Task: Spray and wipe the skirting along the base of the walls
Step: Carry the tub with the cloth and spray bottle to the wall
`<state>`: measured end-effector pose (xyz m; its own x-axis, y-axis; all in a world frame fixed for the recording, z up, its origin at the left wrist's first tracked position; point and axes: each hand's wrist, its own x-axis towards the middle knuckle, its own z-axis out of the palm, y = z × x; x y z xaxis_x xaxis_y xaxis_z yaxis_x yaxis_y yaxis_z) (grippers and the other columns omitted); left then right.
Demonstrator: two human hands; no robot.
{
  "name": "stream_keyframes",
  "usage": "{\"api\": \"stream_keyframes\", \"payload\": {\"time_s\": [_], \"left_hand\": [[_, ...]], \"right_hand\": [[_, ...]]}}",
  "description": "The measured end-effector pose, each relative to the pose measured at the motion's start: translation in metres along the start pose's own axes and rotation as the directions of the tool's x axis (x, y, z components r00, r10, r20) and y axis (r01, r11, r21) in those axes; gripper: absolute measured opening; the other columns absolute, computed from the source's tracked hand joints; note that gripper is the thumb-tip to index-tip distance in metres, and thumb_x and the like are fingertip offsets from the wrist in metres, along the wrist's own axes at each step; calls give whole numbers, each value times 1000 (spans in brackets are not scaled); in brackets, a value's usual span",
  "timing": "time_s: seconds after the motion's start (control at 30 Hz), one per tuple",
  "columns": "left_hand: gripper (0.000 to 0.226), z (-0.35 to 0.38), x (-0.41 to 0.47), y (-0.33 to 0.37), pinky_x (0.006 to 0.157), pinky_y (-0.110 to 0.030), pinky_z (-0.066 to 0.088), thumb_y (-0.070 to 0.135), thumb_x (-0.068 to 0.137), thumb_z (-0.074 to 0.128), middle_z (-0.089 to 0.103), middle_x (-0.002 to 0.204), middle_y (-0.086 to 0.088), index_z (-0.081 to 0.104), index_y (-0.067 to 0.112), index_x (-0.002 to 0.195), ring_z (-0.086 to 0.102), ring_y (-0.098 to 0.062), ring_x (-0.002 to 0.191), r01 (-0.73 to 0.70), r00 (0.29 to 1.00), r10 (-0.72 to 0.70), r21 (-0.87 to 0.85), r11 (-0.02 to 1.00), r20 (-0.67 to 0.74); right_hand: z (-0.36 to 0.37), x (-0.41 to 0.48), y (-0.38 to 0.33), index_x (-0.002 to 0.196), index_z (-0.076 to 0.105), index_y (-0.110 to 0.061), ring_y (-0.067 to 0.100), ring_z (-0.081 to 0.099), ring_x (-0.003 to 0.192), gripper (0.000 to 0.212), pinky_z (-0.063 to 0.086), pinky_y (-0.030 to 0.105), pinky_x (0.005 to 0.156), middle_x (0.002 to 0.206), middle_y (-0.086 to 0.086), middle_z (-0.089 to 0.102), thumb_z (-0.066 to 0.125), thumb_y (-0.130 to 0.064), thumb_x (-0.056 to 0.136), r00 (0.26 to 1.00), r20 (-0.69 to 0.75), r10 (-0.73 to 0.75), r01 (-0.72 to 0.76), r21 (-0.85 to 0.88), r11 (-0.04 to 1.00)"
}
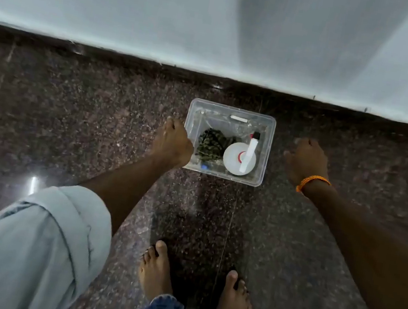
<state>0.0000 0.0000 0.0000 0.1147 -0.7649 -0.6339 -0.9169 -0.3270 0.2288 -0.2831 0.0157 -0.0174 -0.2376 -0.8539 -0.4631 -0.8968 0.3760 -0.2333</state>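
A clear plastic box (266, 148) stands on the floor close to the wall. Inside it lie a dark green cloth (210, 144) and a white spray bottle (234, 159) with a red-and-white trigger head. My left hand (172, 141) is at the box's left wall, back of the hand up; its fingers are hidden, so I cannot tell whether it grips the rim. My right hand (307, 160), with an orange thread on the wrist, hovers just right of the box, apart from it and holding nothing. The dark granite skirting (106, 53) runs along the base of the pale wall (168, 8).
Polished speckled granite floor (68, 118) spreads to both sides of the box. My bare feet (156, 273) stand just behind the box. A pale sleeve (28, 246) fills the lower left corner.
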Motion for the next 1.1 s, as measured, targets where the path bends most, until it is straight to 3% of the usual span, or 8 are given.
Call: {"api": "stream_keyframes", "payload": {"time_s": [0.1,0.2,0.37,0.5,0.7,0.8,0.97,1.1], "left_hand": [[53,25,27,-2,104,-48,42,19,97,47,42,146,-23,33,-6,142,45,-40,130,73,997,-70,-84,994,46],[41,43,45,0,94,-43,47,20,98,48,54,134,-21,44,0,134,54,-38,120,104,993,-97,-102,989,65],[38,54,67,-6,89,-46,51,10,90,56,58,126,-20,56,-1,126,56,-39,115,138,971,-148,-61,988,-189],[37,60,83,-23,91,-46,54,17,88,63,63,120,-20,61,1,121,61,-39,110,198,979,-204,-182,963,-11],[29,57,64,-48,80,-44,54,1,82,60,68,106,-20,63,1,111,64,-40,101,171,974,-204,-268,948,-102],[24,44,37,-64,80,-44,56,3,82,63,69,103,-20,66,0,106,65,-38,98,249,956,-284,-313,917,-71],[20,0,-26,-105,76,-42,59,8,78,65,71,93,-15,67,6,97,68,-35,91,338,914,-399,-413,846,-68],[16,-48,-90,-145,80,-41,56,12,82,58,68,97,-16,64,7,96,64,-35,95,405,866,-498,-507,761,-55]], "right_hand": [[33,19,2,126,54,9,48,55,119,47,47,46,92,131,32,56,61,-26,97,984,130,126,-127,2,992],[62,35,-1,117,61,9,44,61,111,40,46,39,79,122,29,64,63,-24,95,953,253,169,-189,56,980],[93,54,-5,123,65,1,43,63,112,34,50,45,94,122,25,67,60,-17,94,960,263,95,-87,-39,995],[99,64,-4,113,67,3,43,63,109,28,49,43,91,116,25,68,60,-14,92,972,222,75,-41,-154,987],[91,57,-24,106,64,7,47,61,105,28,48,46,88,111,27,66,62,-17,91,985,173,-4,50,-260,964],[71,45,-51,100,65,8,49,62,101,27,50,47,84,104,30,67,66,-15,87,983,166,-73,115,-257,960],[23,5,-122,103,67,2,46,65,96,29,54,45,81,103,27,70,65,-21,86,953,239,-188,257,-301,918],[-25,-43,-200,106,64,9,52,63,100,34,51,47,80,105,34,67,67,-21,89,933,255,-256,330,-315,890]]}}
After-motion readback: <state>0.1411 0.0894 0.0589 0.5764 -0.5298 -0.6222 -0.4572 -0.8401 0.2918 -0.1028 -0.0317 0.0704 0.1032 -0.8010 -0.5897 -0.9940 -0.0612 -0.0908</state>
